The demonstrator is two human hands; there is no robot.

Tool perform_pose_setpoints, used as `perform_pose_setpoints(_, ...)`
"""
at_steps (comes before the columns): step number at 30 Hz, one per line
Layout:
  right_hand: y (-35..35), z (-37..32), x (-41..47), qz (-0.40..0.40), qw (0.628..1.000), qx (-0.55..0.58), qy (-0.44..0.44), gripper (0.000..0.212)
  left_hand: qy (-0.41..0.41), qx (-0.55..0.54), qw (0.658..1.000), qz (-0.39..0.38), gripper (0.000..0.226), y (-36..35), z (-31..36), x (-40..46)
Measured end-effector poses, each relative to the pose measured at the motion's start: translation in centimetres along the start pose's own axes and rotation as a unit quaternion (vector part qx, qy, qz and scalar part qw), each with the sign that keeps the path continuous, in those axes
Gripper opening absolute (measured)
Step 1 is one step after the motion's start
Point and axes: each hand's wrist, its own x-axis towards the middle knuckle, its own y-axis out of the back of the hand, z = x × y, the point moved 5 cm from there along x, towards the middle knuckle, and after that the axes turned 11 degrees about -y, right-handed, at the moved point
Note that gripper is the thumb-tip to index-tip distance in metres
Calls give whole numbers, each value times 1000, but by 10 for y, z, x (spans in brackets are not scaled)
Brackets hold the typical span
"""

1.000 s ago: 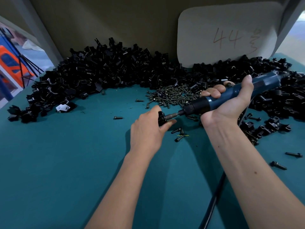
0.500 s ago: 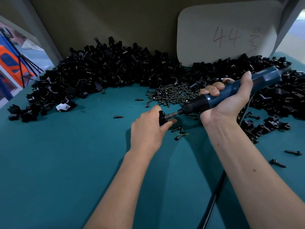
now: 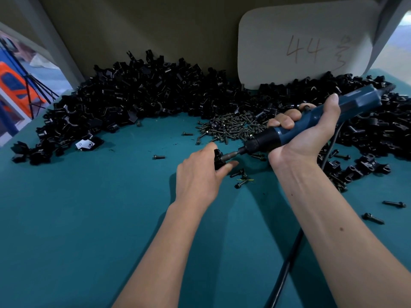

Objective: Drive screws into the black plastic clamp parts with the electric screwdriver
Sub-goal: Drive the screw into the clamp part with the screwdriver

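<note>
My left hand (image 3: 198, 174) pinches a small black clamp part (image 3: 218, 160) between thumb and fingers, just above the teal table (image 3: 89, 218). My right hand (image 3: 304, 134) grips the blue electric screwdriver (image 3: 311, 121), which slants down to the left. Its metal bit (image 3: 231, 154) meets the clamp part at the screw hole; the screw itself is hidden. A heap of dark screws (image 3: 231, 126) lies just beyond the hands. A big pile of black clamp parts (image 3: 144, 96) runs along the back.
More clamp parts (image 3: 367, 167) are piled at the right, under the screwdriver. Loose screws (image 3: 241, 177) lie near the hands and at the right (image 3: 393, 203). The tool's black cable (image 3: 287, 263) trails toward me. A white board marked 44 (image 3: 304, 45) leans at the back.
Both hands hold nearly the same pose. The screwdriver's rear end has tipped slightly upward while the bit stays on the clamp part.
</note>
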Motion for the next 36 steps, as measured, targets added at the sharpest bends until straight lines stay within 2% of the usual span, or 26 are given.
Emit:
perform_pose_setpoints(5, -2, 1, -2, 7, 1000, -5, 5, 42, 7, -10, 1000, 2, 53, 2, 0, -1)
perform_pose_setpoints(13, 8, 6, -5, 108, 994, 8, -8, 44, 4, 16, 1000, 0, 44, 5, 2, -3)
perform_pose_setpoints(17, 7, 5, -6, 128, 992, 1, -7, 48, 4, 11, 1000, 9, 46, 8, 3, -4)
perform_pose_setpoints(24, 4, 3, -6, 116, 993, -7, 4, 44, 10, 18, 1000, 21, 49, 9, 1, -4)
perform_pose_setpoints(30, -9, -4, -3, 27, 999, -29, 18, 39, 12, 6, 999, 33, 51, 9, 2, -2)
perform_pose_setpoints(36, -8, -16, 2, 26, 999, 38, -5, 46, 35, -145, 987, 54, 53, 9, -5, -1)
